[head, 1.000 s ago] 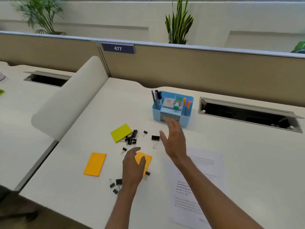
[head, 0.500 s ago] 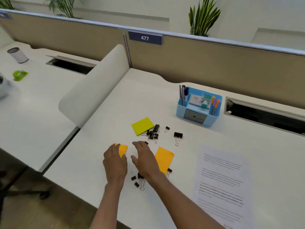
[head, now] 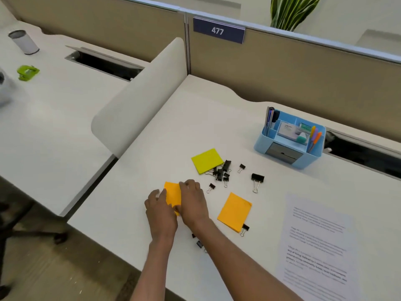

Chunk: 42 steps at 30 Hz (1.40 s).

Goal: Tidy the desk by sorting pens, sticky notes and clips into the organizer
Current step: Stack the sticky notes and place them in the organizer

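Both hands (head: 178, 205) now on orange pad (head: 173, 193)

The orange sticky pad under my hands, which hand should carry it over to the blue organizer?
Probably the right hand: it rests on the orange sticky pad and is on the blue organizer side.

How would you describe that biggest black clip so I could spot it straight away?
Start at the blue organizer on the white desk. Come toward the person, to the loose black clips. The big binder clip lies alone at the right end of that scatter, clearly larger than the rest, its wire handles toward the person.
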### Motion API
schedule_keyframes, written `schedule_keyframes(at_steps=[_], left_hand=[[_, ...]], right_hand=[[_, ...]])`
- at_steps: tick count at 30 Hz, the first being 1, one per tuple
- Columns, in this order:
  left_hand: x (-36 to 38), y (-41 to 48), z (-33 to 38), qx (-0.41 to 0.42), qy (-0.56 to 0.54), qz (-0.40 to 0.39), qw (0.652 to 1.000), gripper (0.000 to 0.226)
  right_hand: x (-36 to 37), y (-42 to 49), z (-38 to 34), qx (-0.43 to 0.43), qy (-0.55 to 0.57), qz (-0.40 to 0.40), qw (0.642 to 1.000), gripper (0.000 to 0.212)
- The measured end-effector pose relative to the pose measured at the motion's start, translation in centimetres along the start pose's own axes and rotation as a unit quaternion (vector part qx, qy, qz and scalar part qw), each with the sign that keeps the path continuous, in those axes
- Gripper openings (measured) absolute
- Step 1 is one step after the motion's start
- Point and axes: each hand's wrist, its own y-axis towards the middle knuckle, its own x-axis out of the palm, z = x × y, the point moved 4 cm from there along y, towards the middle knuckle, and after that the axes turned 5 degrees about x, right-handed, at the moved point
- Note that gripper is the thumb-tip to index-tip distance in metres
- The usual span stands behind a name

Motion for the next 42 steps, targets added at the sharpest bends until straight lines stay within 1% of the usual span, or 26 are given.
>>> schedule_keyframes(at_steps=[3,7,9,11,13,16,19,22,24,27,30,32,34,39,40,42], left_hand=[[0.0,0.1,0.1,-0.001,-0.04,0.005,0.999,0.056],[-0.1,0.4,0.4,-0.005,-0.086,0.007,0.996,0.055],[-0.3,0.7,0.6,-0.008,-0.081,0.005,0.997,0.055],[-0.4,1.1,0.7,-0.002,-0.099,0.002,0.995,0.052],[-0.5,1.6,1.1,0.003,-0.169,-0.003,0.986,0.042],[-0.5,2.3,2.2,-0.005,-0.236,-0.002,0.972,0.021],[-0.4,3.1,3.6,-0.016,-0.269,-0.001,0.963,0.01],[-0.2,4.0,4.5,-0.028,-0.264,0.002,0.964,0.008],[-0.1,4.5,4.6,-0.046,-0.276,0.007,0.96,0.007],[0.1,5.0,4.2,-0.074,-0.3,0.0,0.951,0.011],[0.2,5.4,3.6,-0.098,-0.321,-0.006,0.942,0.015],[0.1,5.7,3.3,-0.107,-0.327,-0.005,0.939,0.014],[0.1,6.0,3.0,-0.108,-0.328,-0.003,0.939,0.012],[0.1,6.5,2.3,-0.119,-0.322,-0.001,0.939,0.011],[0.1,6.5,2.3,-0.12,-0.321,-0.001,0.94,0.01],[0.1,6.8,2.3,-0.119,-0.319,0.001,0.94,0.009]], right_hand=[[-0.4,0.4,0.3,0.033,0.042,0.009,0.999,0.064],[-0.8,0.3,0.8,0.038,0.1,0.011,0.994,0.04],[-1.1,0.1,0.9,0.038,0.162,0.004,0.986,0.028],[-1.7,-0.2,1.3,0.042,0.242,0.002,0.969,0.019],[-2.8,-0.3,1.9,0.048,0.294,0.014,0.954,0.015],[-4.8,0.0,2.9,0.045,0.307,0.05,0.949,0.014],[-6.3,0.9,4.1,0.047,0.301,0.07,0.95,0.016],[-7.7,2.4,5.3,0.064,0.252,0.115,0.959,0.022],[-8.7,4.0,5.9,0.079,0.18,0.137,0.971,0.03],[-9.6,6.8,6.5,0.104,0.046,0.127,0.985,0.049],[-9.1,9.1,6.6,0.135,-0.081,0.092,0.983,0.071],[-8.6,10.1,6.4,0.148,-0.139,0.077,0.976,0.083],[-8.5,10.7,6.3,0.163,-0.147,0.079,0.972,0.086],[-9.4,11.6,7.3,0.214,-0.053,0.06,0.974,0.08],[-9.6,11.7,7.5,0.217,-0.033,0.056,0.974,0.075],[-10.0,11.6,7.8,0.208,0.017,0.051,0.977,0.056]])
